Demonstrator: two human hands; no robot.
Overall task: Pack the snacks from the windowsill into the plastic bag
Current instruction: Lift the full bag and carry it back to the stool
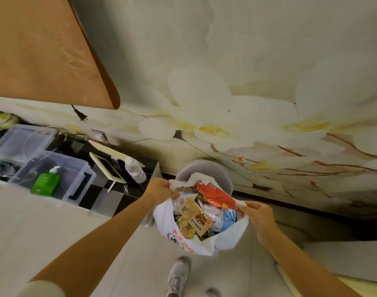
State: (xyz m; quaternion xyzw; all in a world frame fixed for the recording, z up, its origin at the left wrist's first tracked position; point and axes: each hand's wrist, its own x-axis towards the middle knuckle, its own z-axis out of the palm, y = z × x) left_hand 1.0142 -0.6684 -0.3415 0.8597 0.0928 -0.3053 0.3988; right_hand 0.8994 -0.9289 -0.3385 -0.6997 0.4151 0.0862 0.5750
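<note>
We take the white plastic bag with red print (222, 239) as our landmark; it hangs open between our two hands above the pale floor (76, 232). Behind it spreads the cream wall with large painted flowers (226, 103). Up and left of it sits a brown wooden panel (44, 50). Left of the bag stand clear plastic storage boxes (61, 166), a green pump bottle (46, 182) and a clear water bottle (135, 170). Just behind the bag is a round grey stool (204, 168). Inside the bag lie the snacks: a red packet (215, 195) and a tan flat box with a barcode (195, 216). Our left hand (159, 188) pinches the bag's left rim; our right hand (259, 215) grips its right rim. Below the bag shows a grey sneaker (176, 275).
</note>
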